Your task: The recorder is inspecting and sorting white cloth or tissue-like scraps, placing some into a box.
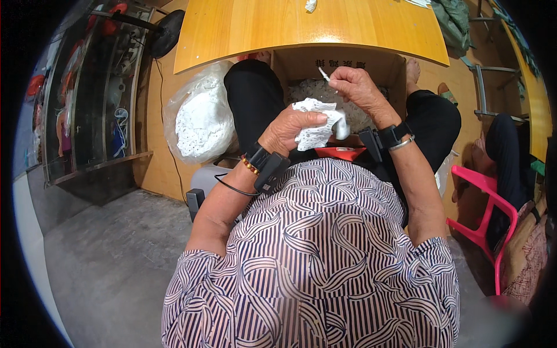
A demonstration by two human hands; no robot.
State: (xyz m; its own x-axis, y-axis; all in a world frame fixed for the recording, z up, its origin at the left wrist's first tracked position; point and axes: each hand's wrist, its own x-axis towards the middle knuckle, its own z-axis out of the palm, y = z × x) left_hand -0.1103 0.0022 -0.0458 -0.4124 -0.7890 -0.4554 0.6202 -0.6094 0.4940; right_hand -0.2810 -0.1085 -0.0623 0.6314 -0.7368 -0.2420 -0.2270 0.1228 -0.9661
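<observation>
My left hand (288,129) is closed around a bunched white cloth (313,136) with small dark marks, the thumb pressed on top. Part of the cloth hangs off to the right in a rounded fold. My right hand (355,87) is raised beyond it, fingers pinched together on a slim white piece (324,74) that sticks out to the left and has a darker tip. Its exact kind is too small to make out. Beneath my hands, between my knees, an open cardboard box (396,72) holds many whitish scraps.
A clear plastic bag (200,124) full of white spotted pieces stands by my left leg. The wooden table (249,29) edge lies ahead, with a small white scrap (311,6) on it. At right are a pink stool (484,226) and another person's leg (506,162). Shelves (87,98) stand left.
</observation>
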